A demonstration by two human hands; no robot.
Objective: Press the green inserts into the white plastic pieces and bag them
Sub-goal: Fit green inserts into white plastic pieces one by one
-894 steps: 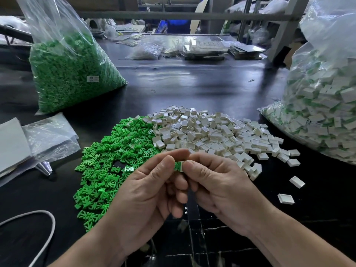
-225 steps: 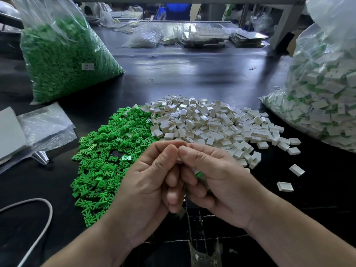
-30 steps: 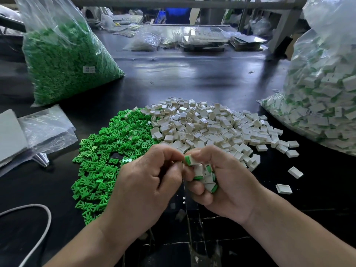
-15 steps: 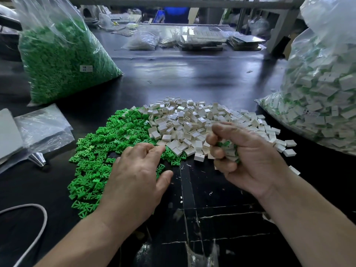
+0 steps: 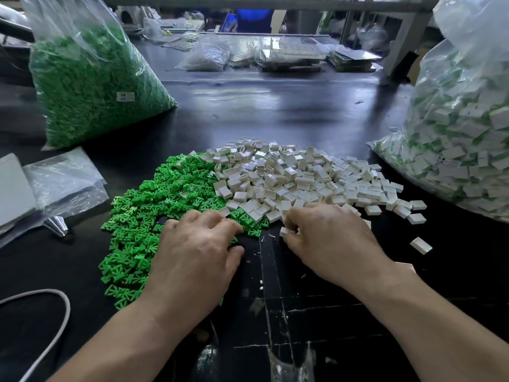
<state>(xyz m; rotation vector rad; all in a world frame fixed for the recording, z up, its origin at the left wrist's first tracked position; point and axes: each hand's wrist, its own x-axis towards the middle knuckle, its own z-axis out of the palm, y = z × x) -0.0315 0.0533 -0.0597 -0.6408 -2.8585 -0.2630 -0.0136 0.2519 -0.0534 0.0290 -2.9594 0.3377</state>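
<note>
A heap of green inserts (image 5: 154,213) lies on the black table beside a heap of white plastic pieces (image 5: 297,177). My left hand (image 5: 192,257) rests palm down on the near edge of the green heap. Its bent fingertips touch the inserts and its thumb stays apart from them. At the near edge of the white heap, my right hand (image 5: 327,241) has its fingers curled and pinches a white piece (image 5: 285,231) between thumb and forefinger. Its palm is hidden. A large clear bag of assembled white-and-green pieces (image 5: 462,144) stands at the right.
A big clear bag of green inserts (image 5: 91,89) stands at the back left. Flat plastic bags and a grey sheet (image 5: 55,186) lie at the left, with a white cable (image 5: 55,321) near the front. Loose white pieces (image 5: 420,245) are scattered right of my right hand.
My right hand, which held a fistful of assembled pieces above the white heap, has come down to the heap's near edge. My left hand has stayed on the green inserts.
</note>
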